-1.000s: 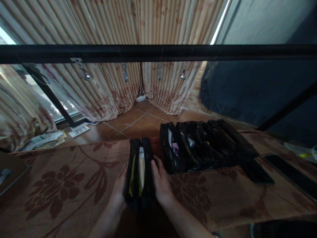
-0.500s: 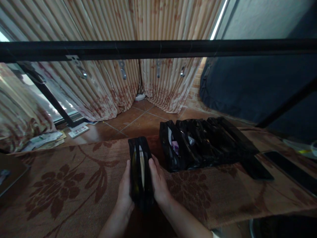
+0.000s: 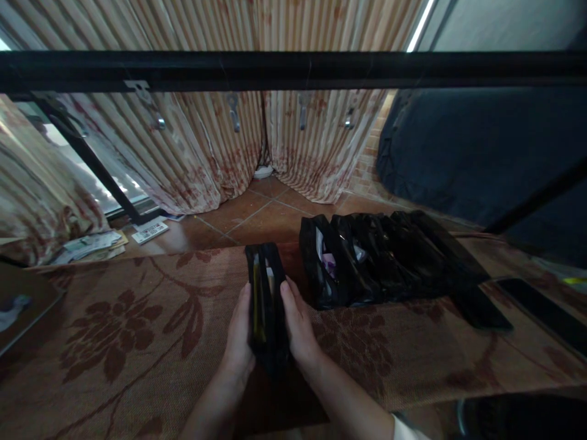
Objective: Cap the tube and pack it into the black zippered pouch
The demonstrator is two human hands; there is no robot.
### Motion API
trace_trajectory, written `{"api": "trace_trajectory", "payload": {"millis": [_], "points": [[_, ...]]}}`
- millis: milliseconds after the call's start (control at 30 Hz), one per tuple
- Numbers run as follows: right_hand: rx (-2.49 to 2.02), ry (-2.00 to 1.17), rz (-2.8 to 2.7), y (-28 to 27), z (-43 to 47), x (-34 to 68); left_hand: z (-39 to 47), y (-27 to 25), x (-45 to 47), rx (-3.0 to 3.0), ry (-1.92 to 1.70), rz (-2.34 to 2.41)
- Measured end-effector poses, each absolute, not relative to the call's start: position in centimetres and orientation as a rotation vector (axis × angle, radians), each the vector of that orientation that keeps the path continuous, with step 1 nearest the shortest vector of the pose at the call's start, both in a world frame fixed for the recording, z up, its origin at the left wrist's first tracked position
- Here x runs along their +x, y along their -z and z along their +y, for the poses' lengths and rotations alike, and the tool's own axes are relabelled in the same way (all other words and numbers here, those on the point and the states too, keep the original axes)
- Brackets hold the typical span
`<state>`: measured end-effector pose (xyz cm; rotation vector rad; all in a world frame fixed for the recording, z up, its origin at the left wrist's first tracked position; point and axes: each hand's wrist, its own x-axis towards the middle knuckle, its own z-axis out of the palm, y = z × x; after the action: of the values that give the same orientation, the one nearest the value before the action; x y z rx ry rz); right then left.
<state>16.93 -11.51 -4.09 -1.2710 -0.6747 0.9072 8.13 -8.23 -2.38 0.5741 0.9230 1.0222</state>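
Observation:
A black zipper pouch [image 3: 269, 305] stands on edge between my two hands, its opening facing up. Something yellow and something pale show inside it. My left hand [image 3: 239, 324] presses on its left side, and my right hand [image 3: 299, 318] wraps round its right side. To the right, a row of several similar black pouches [image 3: 367, 263] stands side by side on the cloth. In the nearest of them a purple-and-white item [image 3: 329, 264] shows through the opening.
A brown flower-patterned cloth [image 3: 137, 342] covers the table. Two dark flat objects, one like a phone [image 3: 543, 308], lie at the right. At the left edge sits an open box [image 3: 27, 293]. A black bar with hooks [image 3: 293, 70] crosses ahead, before curtains.
The view has tilted down slightly. Both hands still hold the pouch, which has turned a little, and the yellow content shows more while the pale one shows less.

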Motion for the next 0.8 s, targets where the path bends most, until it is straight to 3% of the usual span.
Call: {"api": "trace_trajectory", "payload": {"millis": [267,800], "points": [[-1.219,-0.928,-0.643,3.1,-11.8,17.2,-8.2,0.3,8.3,0.419,-0.923,0.875],[-1.165,-0.884,-0.714,2.6,-11.9,18.0,-7.9,1.0,8.4,0.565,-0.971,0.712]]}}
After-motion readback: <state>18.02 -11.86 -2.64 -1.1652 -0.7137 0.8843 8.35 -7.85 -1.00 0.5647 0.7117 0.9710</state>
